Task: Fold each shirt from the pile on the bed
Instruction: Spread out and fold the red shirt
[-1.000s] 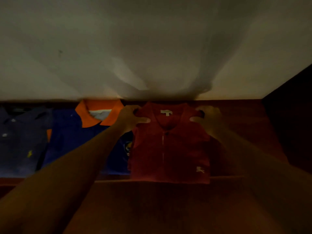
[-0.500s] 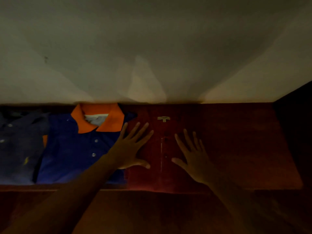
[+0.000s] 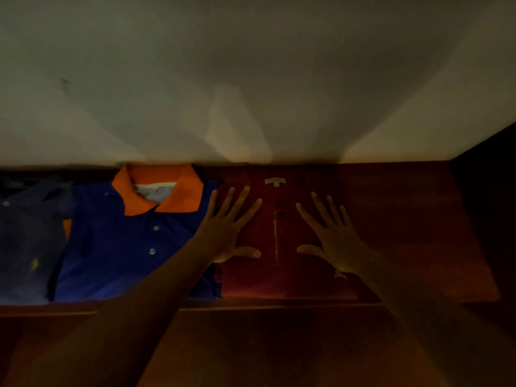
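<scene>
red shirt lies folded under flat left hand and right hand.

back: wall | left: blue shirt | right: bare surface, free

Left shirt, middle shirt and right shirt are ranged along the wall; left hand and right hand are laid on the last.

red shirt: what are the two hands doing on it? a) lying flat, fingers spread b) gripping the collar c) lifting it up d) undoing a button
a: the left hand and right hand lie flat on the red shirt with straight, spread fingers.
</scene>
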